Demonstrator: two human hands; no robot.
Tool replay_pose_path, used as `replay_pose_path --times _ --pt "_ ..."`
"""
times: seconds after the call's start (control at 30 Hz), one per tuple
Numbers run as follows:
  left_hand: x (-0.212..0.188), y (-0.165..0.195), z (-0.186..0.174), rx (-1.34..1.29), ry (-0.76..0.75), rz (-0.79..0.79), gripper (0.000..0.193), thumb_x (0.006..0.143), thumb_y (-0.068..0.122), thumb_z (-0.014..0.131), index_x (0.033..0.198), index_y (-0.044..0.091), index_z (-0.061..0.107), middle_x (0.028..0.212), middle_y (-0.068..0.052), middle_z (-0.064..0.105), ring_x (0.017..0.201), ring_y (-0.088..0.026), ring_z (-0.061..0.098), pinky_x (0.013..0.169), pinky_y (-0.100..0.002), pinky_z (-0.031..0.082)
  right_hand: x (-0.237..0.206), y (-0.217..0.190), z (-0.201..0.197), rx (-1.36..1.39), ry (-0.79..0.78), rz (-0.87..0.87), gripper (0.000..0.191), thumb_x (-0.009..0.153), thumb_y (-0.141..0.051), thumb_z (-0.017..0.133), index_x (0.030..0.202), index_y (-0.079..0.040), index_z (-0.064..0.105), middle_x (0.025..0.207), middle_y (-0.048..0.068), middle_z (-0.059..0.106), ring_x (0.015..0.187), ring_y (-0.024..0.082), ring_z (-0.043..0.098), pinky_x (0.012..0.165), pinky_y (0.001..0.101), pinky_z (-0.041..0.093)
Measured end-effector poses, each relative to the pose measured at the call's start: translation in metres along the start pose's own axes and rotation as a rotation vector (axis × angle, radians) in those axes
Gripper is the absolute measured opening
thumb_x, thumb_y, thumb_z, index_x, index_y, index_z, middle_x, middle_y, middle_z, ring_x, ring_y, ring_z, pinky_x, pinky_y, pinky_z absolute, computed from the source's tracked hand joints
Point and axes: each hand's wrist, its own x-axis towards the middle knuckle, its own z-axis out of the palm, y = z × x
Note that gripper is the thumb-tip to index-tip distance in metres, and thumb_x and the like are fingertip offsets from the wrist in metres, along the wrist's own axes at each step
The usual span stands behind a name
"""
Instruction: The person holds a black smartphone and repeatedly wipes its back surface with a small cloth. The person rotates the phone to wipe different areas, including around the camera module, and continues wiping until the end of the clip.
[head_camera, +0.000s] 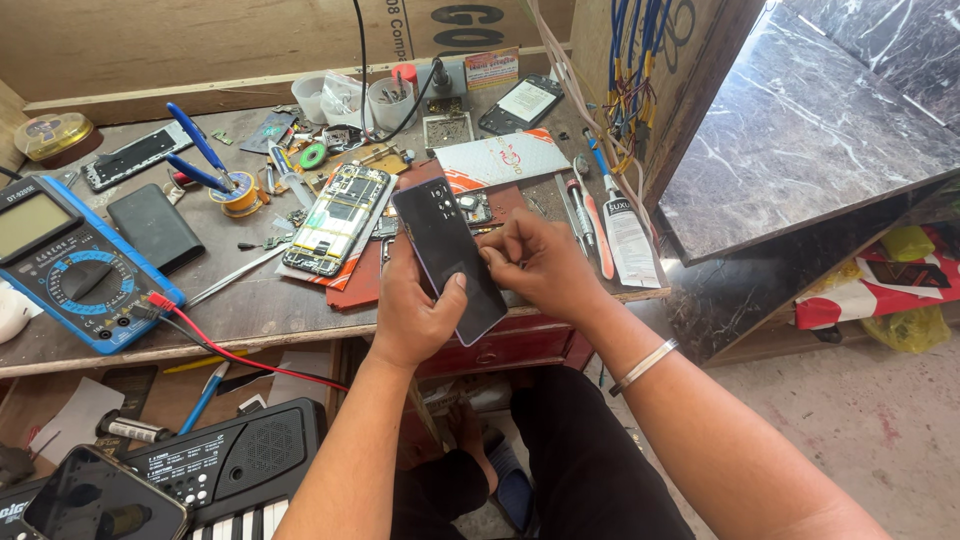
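At the far left of the counter (250, 310) a blue multimeter (72, 262) is lying face up, with red and black leads (230, 352) trailing off the near edge from its sockets. Just right of it a flat black case (155, 229) is resting, and farther back a dark phone frame (135, 155) is seen near a small yellow-lidded tin (52, 134). Blue-handled tweezers (200, 150) are propped over a roll of yellow tape (240, 192). Toward the middle an opened phone (335, 220), its circuit boards exposed, is lying tilted on a red mat (365, 285). Below the counter, at the near left, a small black keyboard (240, 465) and another dark phone (100, 500) are visible. In the centre, a dark phone back panel (450, 258) is being held above the counter's near edge, tilted with its camera cutout end far and its lower end near. It is being grasped by the left hand (410, 310), whose fingers are wrapped behind it and whose thumb is pressed on its near face. The right hand (545, 265) is touching the panel's right edge, its fingers curled and pinched against that edge; what, if anything, is held between them cannot be told. A metal bangle (643, 366) is being worn on the right wrist. Behind the hands a white and orange box (500, 158) is lying, with another dark phone (520, 104) beyond it. To the right, a glue tube (625, 232) and a red-handled tool (597, 228) are lying side by side near the counter's right edge.
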Motion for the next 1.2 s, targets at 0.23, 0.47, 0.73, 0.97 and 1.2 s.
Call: replay_pose_path --times 0.23,0.47,0.73,0.97,1.2 --pt "0.002 0.001 0.0 0.051 0.005 0.044 0.053 0.086 0.0 0.062 0.137 -0.005 0.046 0.113 -0.014 0.071 0.104 -0.02 0.072 0.095 -0.032 0.057 0.0 -0.002 0.001 -0.044 0.038 -0.024 0.031 0.089 0.002 0.07 0.076 -0.006 0.044 0.085 0.007 0.075 0.087 0.006 0.067 0.07 0.0245 0.058" --pt "0.002 0.002 0.0 0.032 0.018 0.04 0.059 0.085 0.0 0.062 0.141 -0.007 0.043 0.114 -0.015 0.07 0.104 -0.023 0.072 0.094 -0.033 0.057 0.002 0.001 0.0 0.219 -0.022 0.053 0.027 0.092 -0.001 0.069 0.084 -0.006 0.044 0.1 0.007 0.072 0.088 0.005 0.066 0.074 0.0234 0.059" --pt "0.002 0.004 0.001 0.083 -0.003 0.024 0.068 0.082 0.002 0.061 0.145 -0.007 0.038 0.11 -0.013 0.072 0.098 -0.022 0.075 0.09 -0.033 0.058 0.0 0.008 0.001 -0.19 0.07 -0.093 0.034 0.089 0.003 0.07 0.077 -0.005 0.039 0.097 0.008 0.078 0.081 0.005 0.062 0.073 0.025 0.057" --pt "0.002 0.005 0.001 0.112 0.022 0.078 0.058 0.085 -0.001 0.062 0.141 -0.006 0.045 0.113 -0.017 0.072 0.102 -0.026 0.074 0.093 -0.035 0.058 0.003 0.0 0.0 0.281 0.043 0.058 0.025 0.092 0.0 0.067 0.088 -0.008 0.044 0.098 0.004 0.071 0.086 0.004 0.065 0.077 0.0223 0.057" --pt "0.004 0.011 0.003 0.1 -0.045 0.034 0.072 0.083 0.001 0.062 0.149 -0.008 0.035 0.108 -0.015 0.075 0.093 -0.023 0.077 0.086 -0.031 0.06 0.001 0.005 0.001 -0.021 0.083 -0.029 0.035 0.09 0.0 0.074 0.082 -0.008 0.041 0.092 0.005 0.074 0.082 0.002 0.059 0.072 0.0219 0.055"
